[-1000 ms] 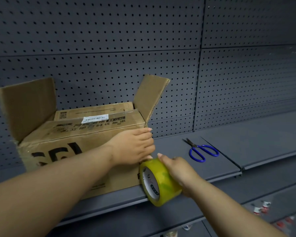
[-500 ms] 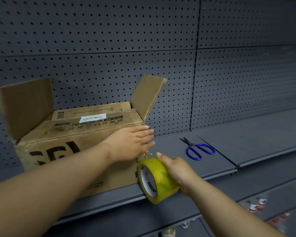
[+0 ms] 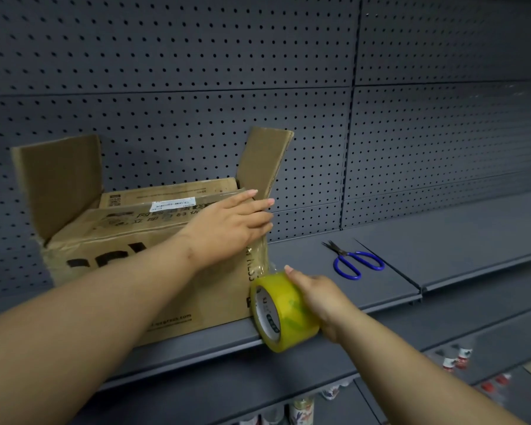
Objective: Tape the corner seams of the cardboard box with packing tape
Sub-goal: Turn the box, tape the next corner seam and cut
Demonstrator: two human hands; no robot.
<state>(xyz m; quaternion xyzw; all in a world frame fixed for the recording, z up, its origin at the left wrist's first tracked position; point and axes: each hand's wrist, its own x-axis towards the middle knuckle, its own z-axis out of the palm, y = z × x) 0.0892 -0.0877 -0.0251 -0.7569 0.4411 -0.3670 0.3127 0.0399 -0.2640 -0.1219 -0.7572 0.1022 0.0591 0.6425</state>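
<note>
A dark pegboard (image 3: 196,56) backs a grey shelf (image 3: 442,240). The box (image 3: 221,289) sits on the shelf's left part, close to the front edge, with its two end flaps standing up.

The left hand (image 3: 230,225) lies flat, fingers straight and together, on the box's near right top corner, apparently pinning the tape's start. The right hand (image 3: 316,292) is wrapped round the yellow roll (image 3: 282,311), which hangs just off that corner near the shelf edge. A clear strip (image 3: 258,256) runs down the corner seam from under the left hand to the roll. Blue scissors (image 3: 356,262) lie well apart to the right.

The risks, judged from here:
- The strip could drift off the seam and wrinkle if the roll is pulled at a slant.
- It could peel from the top if the left hand lifts before the tape is rubbed down.
- A hard tug might slide the light box towards the shelf edge.
- With both hands busy, reaching for the scissors could let the strip fold onto itself.
</note>
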